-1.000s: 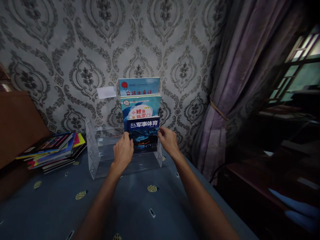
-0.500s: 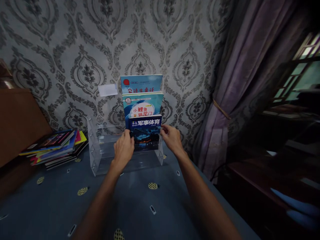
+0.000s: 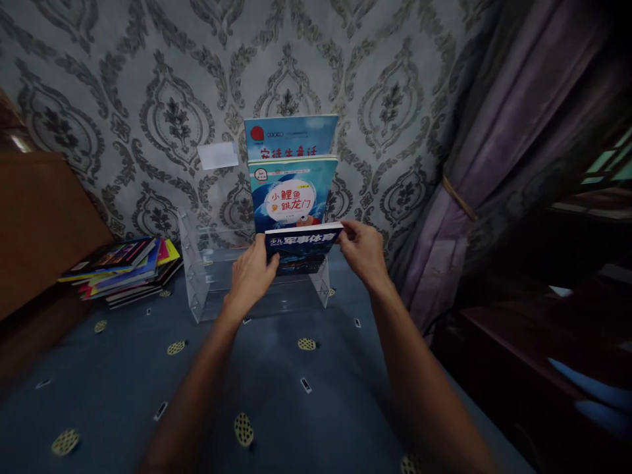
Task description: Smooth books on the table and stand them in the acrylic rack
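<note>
Between my two hands is a dark blue book (image 3: pixel 303 247) with white lettering, its top edge tipped toward me. My left hand (image 3: pixel 251 273) grips its left side, thumb on the front cover. At the upper right corner, my right hand (image 3: pixel 362 253) pinches the edge with bent fingers. Behind it, a light blue book (image 3: pixel 291 197) with red lettering stands in a clear acrylic rack (image 3: pixel 195 276). Farther back and higher rises another blue book (image 3: pixel 296 135). The dark book hides part of the rack and the lower part of the book behind.
A stack of thin, colourful books (image 3: pixel 121 266) lies left of the rack, near a brown box (image 3: pixel 44 224). White paper (image 3: pixel 218 155) is on the patterned wall. A tied purple curtain (image 3: pixel 444 243) hangs at right. A blue patterned cloth (image 3: pixel 276 395) covers the table.
The dark blue book has tilted, its top coming toward me, and more of the light blue book behind shows. Both hands moved with it. The camera view has shifted slightly.
</note>
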Action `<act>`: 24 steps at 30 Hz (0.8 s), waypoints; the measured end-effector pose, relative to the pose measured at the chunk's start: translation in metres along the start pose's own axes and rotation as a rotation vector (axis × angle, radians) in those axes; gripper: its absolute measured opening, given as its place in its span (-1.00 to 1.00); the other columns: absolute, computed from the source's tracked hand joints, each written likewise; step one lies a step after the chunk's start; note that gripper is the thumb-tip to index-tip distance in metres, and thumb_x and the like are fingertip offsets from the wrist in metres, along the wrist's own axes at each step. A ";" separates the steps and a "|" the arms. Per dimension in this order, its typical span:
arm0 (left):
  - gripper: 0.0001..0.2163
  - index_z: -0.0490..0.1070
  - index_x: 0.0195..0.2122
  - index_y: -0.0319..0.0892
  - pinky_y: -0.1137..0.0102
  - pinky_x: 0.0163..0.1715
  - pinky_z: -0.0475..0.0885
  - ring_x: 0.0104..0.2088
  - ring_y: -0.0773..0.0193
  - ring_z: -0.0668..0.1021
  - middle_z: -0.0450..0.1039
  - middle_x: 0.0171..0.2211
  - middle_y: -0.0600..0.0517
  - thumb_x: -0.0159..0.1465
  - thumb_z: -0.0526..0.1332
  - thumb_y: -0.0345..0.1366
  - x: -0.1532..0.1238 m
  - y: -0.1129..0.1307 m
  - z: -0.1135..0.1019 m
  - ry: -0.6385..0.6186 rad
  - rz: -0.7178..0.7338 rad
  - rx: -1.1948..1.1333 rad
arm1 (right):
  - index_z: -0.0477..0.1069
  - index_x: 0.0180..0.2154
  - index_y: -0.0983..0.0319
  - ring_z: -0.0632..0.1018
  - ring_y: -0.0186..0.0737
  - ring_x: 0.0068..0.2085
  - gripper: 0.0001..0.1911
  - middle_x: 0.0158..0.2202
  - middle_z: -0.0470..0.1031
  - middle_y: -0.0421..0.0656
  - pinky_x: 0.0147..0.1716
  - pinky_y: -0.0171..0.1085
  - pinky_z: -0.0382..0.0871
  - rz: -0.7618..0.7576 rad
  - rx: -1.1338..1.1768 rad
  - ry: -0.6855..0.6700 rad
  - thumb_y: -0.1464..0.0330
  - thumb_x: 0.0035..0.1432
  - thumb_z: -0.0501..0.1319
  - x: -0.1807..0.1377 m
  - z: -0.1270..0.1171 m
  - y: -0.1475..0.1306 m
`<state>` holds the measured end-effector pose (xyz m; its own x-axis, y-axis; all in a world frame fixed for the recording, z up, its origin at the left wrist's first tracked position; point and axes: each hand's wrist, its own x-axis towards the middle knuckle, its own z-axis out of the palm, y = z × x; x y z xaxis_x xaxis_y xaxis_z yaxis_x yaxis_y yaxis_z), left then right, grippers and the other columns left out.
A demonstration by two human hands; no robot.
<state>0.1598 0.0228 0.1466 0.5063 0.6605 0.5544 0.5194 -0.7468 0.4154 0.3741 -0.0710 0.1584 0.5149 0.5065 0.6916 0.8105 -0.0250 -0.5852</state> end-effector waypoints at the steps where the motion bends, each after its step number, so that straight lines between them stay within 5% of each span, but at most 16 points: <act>1: -0.75 0.27 0.04 -0.16 0.07 -0.09 0.51 -0.12 -0.09 0.62 0.55 -0.19 -0.16 0.36 0.12 -0.26 0.000 0.001 -0.001 -0.011 -0.003 0.006 | 0.61 -0.10 0.28 0.64 -0.04 -0.30 -0.62 -0.35 0.66 -0.07 -0.22 -0.13 0.47 0.009 -0.001 0.013 0.40 0.10 0.13 0.000 -0.001 -0.002; 11: -0.74 0.26 0.03 -0.16 0.11 -0.12 0.51 -0.14 -0.04 0.62 0.56 -0.16 -0.13 0.35 0.20 -0.26 -0.001 0.004 -0.010 -0.037 0.021 0.009 | 0.57 -0.06 0.38 0.64 -0.15 -0.35 -0.64 -0.34 0.65 -0.01 -0.27 -0.19 0.47 0.051 0.063 0.047 0.43 0.15 0.15 -0.004 -0.012 -0.021; 16: -0.69 0.27 0.09 -0.10 0.24 -0.16 0.49 -0.16 0.10 0.63 0.57 -0.10 -0.06 0.34 0.24 -0.29 -0.004 -0.001 -0.032 0.014 0.022 -0.103 | 0.59 -0.13 0.29 0.63 -0.13 -0.40 -0.69 -0.30 0.65 -0.01 -0.40 -0.16 0.47 -0.100 0.174 0.479 0.32 0.17 0.16 -0.006 -0.010 -0.033; 19: -0.75 0.31 0.05 -0.12 0.32 -0.22 0.48 -0.22 0.19 0.63 0.58 -0.18 -0.03 0.36 0.20 -0.32 -0.003 -0.026 -0.051 0.135 0.000 -0.158 | 0.59 -0.12 0.22 0.60 -0.17 -0.48 -0.73 -0.39 0.61 -0.06 -0.51 -0.19 0.44 -0.250 0.313 0.592 0.31 0.23 0.18 -0.017 -0.008 -0.056; 24: -0.81 0.38 -0.02 -0.17 0.22 0.04 0.41 -0.02 0.09 0.56 0.55 -0.07 -0.13 0.39 0.09 -0.32 0.002 -0.115 -0.090 0.356 -0.151 0.102 | 0.56 -0.03 0.09 0.62 -0.16 -0.48 -0.74 -0.43 0.57 -0.13 -0.54 -0.18 0.46 -0.364 0.303 0.421 0.26 0.33 0.18 -0.044 -0.007 -0.085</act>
<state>0.0391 0.1034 0.1649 0.1584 0.6807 0.7153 0.6447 -0.6200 0.4472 0.2844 -0.0967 0.1806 0.3366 0.0528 0.9402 0.8712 0.3615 -0.3322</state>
